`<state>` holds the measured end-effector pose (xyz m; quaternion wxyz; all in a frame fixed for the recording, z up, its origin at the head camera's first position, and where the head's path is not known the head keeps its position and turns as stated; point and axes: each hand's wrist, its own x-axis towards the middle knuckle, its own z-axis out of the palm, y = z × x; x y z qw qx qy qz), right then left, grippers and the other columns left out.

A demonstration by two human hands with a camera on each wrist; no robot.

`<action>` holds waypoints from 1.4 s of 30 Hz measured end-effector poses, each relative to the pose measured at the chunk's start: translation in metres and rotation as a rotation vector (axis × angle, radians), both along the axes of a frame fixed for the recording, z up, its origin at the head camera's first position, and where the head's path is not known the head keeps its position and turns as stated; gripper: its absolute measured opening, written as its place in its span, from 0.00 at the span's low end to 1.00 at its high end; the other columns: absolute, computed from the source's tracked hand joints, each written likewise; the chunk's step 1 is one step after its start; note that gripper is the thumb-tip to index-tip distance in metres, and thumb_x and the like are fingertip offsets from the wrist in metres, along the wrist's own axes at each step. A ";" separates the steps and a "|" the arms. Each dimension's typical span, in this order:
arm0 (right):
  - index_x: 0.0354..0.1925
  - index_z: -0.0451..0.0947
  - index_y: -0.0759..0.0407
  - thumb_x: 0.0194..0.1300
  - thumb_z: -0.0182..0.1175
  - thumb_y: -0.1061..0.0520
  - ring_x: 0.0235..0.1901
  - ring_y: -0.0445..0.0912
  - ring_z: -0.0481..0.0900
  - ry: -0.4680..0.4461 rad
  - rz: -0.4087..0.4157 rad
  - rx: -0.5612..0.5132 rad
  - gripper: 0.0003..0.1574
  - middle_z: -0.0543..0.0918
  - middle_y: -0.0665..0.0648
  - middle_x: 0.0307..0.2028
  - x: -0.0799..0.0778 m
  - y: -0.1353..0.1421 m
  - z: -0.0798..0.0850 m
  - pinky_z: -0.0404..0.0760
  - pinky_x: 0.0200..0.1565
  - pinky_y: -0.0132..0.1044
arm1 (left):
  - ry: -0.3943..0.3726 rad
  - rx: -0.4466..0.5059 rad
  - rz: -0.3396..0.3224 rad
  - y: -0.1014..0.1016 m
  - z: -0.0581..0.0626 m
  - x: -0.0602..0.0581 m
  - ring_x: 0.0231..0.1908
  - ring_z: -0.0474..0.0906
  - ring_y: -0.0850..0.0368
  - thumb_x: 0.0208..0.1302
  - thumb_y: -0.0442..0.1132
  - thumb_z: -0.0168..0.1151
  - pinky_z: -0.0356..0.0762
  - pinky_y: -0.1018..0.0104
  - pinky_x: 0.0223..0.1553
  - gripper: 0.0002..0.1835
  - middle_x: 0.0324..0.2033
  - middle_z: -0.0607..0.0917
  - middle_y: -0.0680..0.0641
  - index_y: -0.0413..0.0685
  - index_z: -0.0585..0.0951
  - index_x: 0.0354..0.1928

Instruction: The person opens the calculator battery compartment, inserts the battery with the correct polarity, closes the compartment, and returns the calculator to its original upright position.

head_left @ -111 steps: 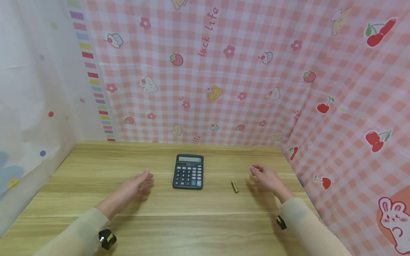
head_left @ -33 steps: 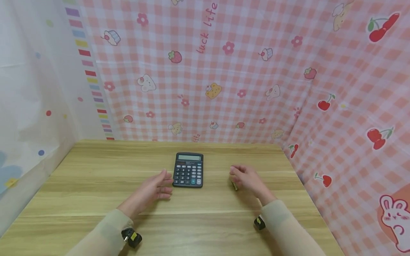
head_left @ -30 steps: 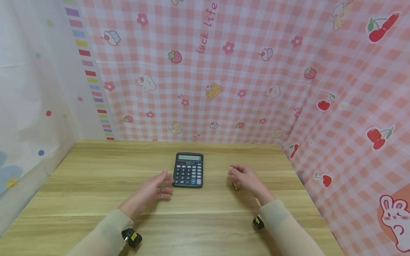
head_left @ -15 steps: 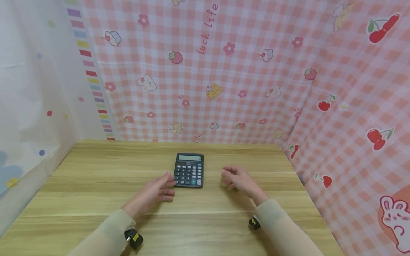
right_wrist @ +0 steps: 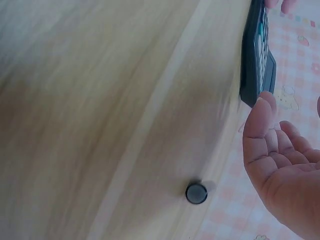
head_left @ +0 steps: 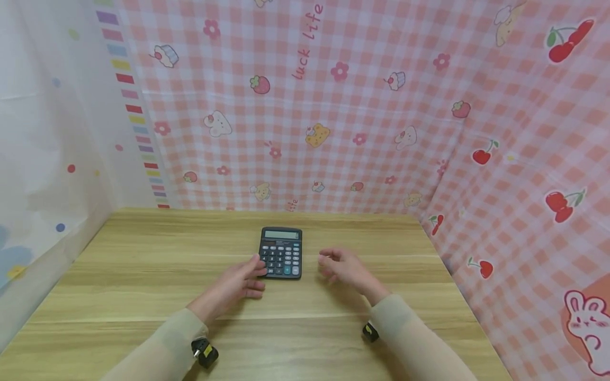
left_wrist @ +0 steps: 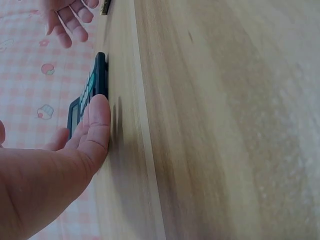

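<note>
A dark calculator [head_left: 281,256] with a grey display lies flat on the table. My left hand [head_left: 232,286] is at its lower left corner, fingers loosely extended and thumb up, overlapping the keys' edge in the head view; whether it touches, I cannot tell. To the calculator's right my right hand [head_left: 350,272] hovers with relaxed fingers, apart from it and holding nothing. A small gold cylinder is hidden behind that hand in the head view. Its side shows as a gold tube [left_wrist: 105,6] in the left wrist view, and its dark round end [right_wrist: 196,192] in the right wrist view.
The wooden table [head_left: 286,338] reaches back to a pink checked cloth [head_left: 286,116] that hangs behind and to the right. A white cloth [head_left: 43,132] hangs at the left. Each sleeved wrist carries a small black camera [head_left: 205,353].
Both hands have moved inward toward the calculator, the right one passing over the gold cylinder, which it now hides in the head view. The calculator has stayed in place.
</note>
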<state>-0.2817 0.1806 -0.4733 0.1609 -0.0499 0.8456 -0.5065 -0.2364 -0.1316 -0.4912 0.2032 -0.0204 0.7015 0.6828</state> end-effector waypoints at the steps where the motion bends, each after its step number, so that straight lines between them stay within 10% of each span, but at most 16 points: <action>1: 0.71 0.76 0.61 0.81 0.60 0.44 0.45 0.51 0.88 -0.001 0.006 -0.004 0.31 0.88 0.61 0.54 0.000 -0.002 -0.001 0.89 0.48 0.46 | 0.000 -0.001 0.004 0.001 0.000 0.000 0.59 0.83 0.42 0.86 0.61 0.40 0.87 0.51 0.58 0.39 0.76 0.71 0.30 0.33 0.65 0.79; 42: 0.71 0.73 0.69 0.80 0.62 0.51 0.47 0.49 0.89 -0.132 -0.008 -0.112 0.32 0.86 0.65 0.58 -0.007 -0.048 -0.017 0.91 0.50 0.43 | -0.005 -0.027 0.142 0.000 0.000 -0.015 0.58 0.81 0.43 0.83 0.61 0.51 0.84 0.52 0.63 0.46 0.71 0.74 0.26 0.25 0.58 0.79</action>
